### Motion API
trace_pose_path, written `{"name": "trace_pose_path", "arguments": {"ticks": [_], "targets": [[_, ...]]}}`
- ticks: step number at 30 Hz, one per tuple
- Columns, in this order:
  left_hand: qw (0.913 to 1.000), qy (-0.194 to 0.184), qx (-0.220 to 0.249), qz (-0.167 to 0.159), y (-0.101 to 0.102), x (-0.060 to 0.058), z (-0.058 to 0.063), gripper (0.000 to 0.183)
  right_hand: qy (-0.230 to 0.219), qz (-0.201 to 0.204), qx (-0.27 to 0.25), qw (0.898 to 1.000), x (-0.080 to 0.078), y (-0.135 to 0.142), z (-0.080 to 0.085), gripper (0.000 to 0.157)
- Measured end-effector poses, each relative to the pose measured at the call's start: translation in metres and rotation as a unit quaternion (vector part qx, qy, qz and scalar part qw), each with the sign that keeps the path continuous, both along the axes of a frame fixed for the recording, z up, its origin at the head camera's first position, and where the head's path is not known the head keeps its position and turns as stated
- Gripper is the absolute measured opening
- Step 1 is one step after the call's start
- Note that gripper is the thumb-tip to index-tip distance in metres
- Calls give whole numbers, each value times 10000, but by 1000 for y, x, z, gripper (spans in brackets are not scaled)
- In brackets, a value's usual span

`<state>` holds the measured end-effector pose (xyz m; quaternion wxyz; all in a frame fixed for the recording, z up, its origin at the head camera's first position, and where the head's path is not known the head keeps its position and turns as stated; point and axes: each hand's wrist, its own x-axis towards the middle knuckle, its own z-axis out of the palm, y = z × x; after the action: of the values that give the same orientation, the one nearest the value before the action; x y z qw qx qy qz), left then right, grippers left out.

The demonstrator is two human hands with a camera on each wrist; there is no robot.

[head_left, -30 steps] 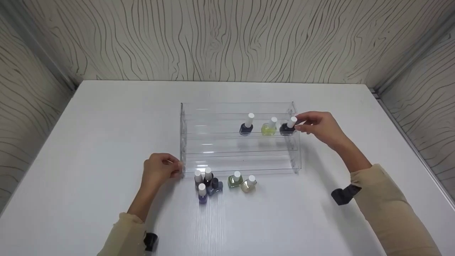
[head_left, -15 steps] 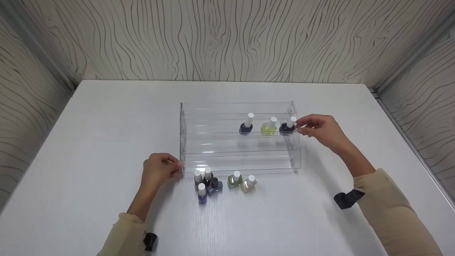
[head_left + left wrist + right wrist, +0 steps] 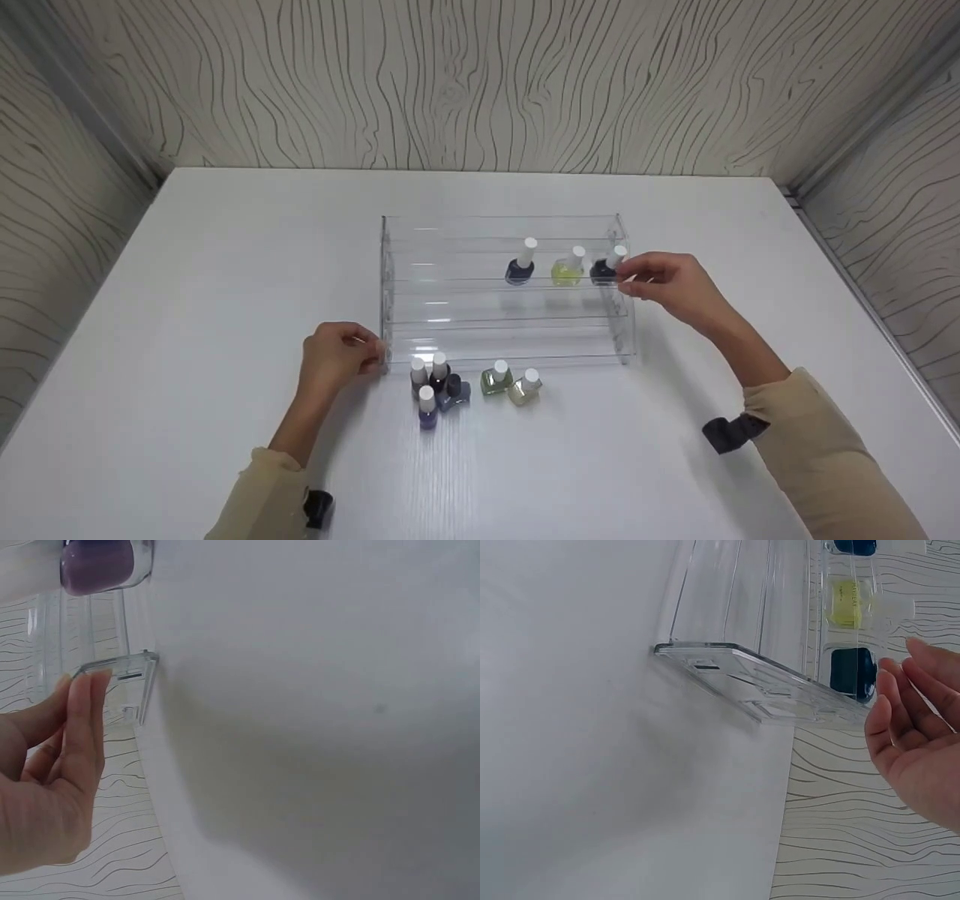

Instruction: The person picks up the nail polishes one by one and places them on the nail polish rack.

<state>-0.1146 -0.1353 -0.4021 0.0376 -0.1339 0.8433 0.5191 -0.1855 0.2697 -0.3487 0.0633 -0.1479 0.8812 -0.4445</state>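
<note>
With my left hand (image 3: 337, 356) I am pinching the front left corner of a clear tiered display rack (image 3: 495, 307), thumb against fingertips at the edge of its side panel. The rack is standing on a white tabletop (image 3: 225, 300). My right hand (image 3: 675, 285) is reaching to the rack's right end, its fingers loosely bent and the thumb parted from them. The fingertips are lying right by a dark teal nail polish bottle (image 3: 602, 272); whether they are touching it, I cannot tell.

On the same upper tier, three white-capped bottles are forming a row: the dark teal one is standing at the right end, a yellow nail polish bottle (image 3: 567, 273) beside it, and a dark blue nail polish bottle (image 3: 519, 271) farther left.

Before the rack, six more are resting on the tabletop. Toward its left corner, a purple bottle (image 3: 427, 417), a black-capped grey-blue bottle (image 3: 454, 396) and two dark white-capped bottles (image 3: 439, 373) are clustering; to their right, a green bottle (image 3: 496, 381) and a pale bottle (image 3: 524, 388) are sitting side by side. Behind, a wood-grain-patterned wall (image 3: 450, 82) is bordering the tabletop.
</note>
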Motion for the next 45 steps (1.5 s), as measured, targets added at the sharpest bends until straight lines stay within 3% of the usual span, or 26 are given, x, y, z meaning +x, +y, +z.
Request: {"name": "trace_pose_path", "arguments": {"ticks": [12, 35, 45], "targets": [[10000, -15, 27, -1, 0, 0, 1, 3, -271, 200, -91, 9994, 11, -13, -9, 23], [9997, -153, -208, 49, 1, -1, 0, 3, -198, 593, -300, 9976, 31, -41, -32, 19], [9996, -90, -261, 15, 1, -1, 0, 4, -407, 896, -346, 9945, 38, -53, -37, 20]]}}
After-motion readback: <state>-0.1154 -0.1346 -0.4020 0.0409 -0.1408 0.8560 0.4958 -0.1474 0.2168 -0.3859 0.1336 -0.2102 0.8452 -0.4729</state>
